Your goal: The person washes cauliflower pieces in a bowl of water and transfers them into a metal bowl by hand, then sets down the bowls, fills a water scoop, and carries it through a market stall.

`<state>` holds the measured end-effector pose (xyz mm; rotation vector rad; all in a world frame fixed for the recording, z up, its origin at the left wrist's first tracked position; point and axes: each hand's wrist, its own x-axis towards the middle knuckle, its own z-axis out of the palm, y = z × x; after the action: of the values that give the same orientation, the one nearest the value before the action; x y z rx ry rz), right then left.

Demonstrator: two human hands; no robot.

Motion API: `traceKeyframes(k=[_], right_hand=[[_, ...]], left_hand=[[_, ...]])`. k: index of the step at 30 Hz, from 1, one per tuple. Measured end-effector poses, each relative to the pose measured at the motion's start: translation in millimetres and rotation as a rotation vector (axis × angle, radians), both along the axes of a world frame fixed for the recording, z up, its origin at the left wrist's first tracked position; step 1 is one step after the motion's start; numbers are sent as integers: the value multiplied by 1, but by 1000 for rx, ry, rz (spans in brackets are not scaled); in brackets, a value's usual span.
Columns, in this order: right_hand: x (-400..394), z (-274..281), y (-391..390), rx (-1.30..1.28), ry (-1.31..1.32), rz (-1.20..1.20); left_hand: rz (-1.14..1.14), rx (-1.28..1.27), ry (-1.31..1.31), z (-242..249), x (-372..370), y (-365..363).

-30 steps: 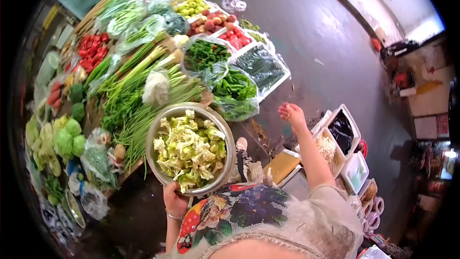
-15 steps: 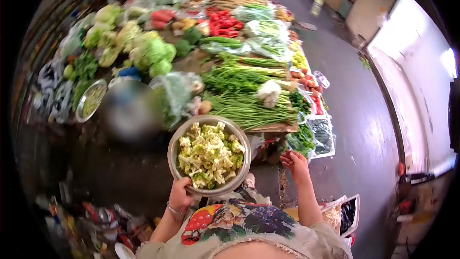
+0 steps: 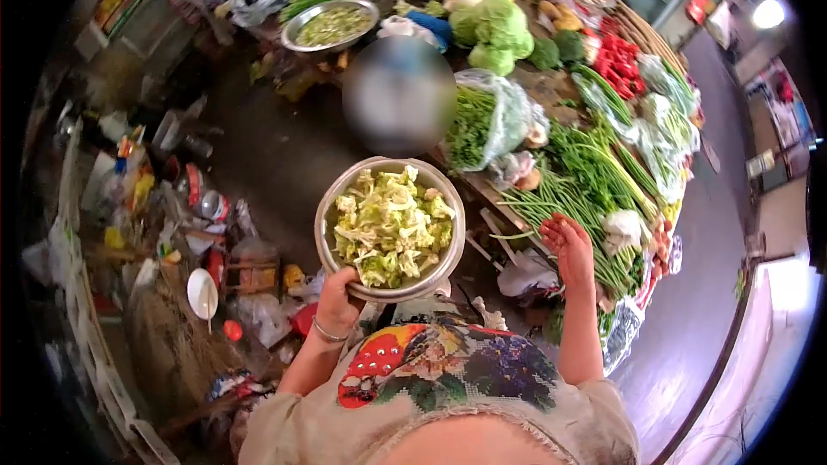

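Observation:
My left hand (image 3: pixel 339 301) grips the near-left rim of a metal bowl (image 3: pixel 322 232), held in front of my body. Cut cauliflower pieces (image 3: pixel 394 228), pale with green bits, are heaped inside it. To the right, my right hand (image 3: pixel 568 245) is raised by the edge of the vegetable stand, fingers apart and slightly bent, with nothing in it. Close to that hand lie long green beans (image 3: pixel 568 202) and a white bundle (image 3: pixel 622 231), whose kind I cannot make out.
Vegetables crowd the stand: lettuce (image 3: pixel 498 30), red peppers (image 3: pixel 618 67) and bagged greens (image 3: pixel 487 120). Another metal bowl (image 3: pixel 372 10) holds pale green pieces at the back left. A blurred round patch hides something ahead. Clutter and a white ladle-like item (image 3: pixel 203 294) are at left.
The view has swung left, so the stand now appears farther right and the clutter at left shows more. My left hand still holds the bowl; my right hand has risen with its fingers more spread.

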<state>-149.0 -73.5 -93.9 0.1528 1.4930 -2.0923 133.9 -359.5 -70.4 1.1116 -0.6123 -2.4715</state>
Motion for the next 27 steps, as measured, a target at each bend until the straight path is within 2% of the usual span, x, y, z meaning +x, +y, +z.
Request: traceKeyframes(k=[2, 4, 7, 8, 12, 13, 16, 17, 18, 20, 21, 22, 23, 25, 26, 27], right_hand=[[-8, -10, -47, 32, -3, 71], [-20, -11, -95, 27, 12, 179], [-30, -16, -170, -19, 64, 314], [-26, -42, -190, 28, 61, 319], [-37, -44, -280, -5, 145, 392], [-41, -40, -303, 35, 193, 407], [-41, -44, -366, 52, 325, 389], [-45, -45, -383, 50, 365, 414], [-51, -44, -406, 138, 529, 482], [-36, -23, -444, 133, 623, 406], [-25, -9, -462, 132, 621, 366], [-36, -21, -475, 126, 568, 372], [-47, -32, -489, 120, 515, 377], [-66, -42, -521, 230, 600, 423], [-68, -37, -536, 322, 701, 439], [-80, -47, -551, 359, 782, 476]], left_hand=[[60, 17, -119, -10, 2, -17], [131, 46, -123, -31, 18, -35], [39, 11, 70, -51, 47, -69], [32, 44, 70, -89, 49, -81], [-22, -542, -251, -119, 50, -130], [74, -418, -183, -122, 48, -147], [98, -242, -182, -124, 46, -204], [79, -253, -197, -123, 48, -220], [71, -273, -202, -126, 50, -241], [56, -311, -171, -138, 57, -277], [-228, -806, -273, -137, 62, -293], [-376, -1325, -406, -137, 68, -309], [-352, -1328, -427, -143, 69, -316], [-330, -1329, -444, -155, 67, -334], [-168, -939, -353, -159, 64, -341], [-102, -736, -304, -159, 57, -347]])
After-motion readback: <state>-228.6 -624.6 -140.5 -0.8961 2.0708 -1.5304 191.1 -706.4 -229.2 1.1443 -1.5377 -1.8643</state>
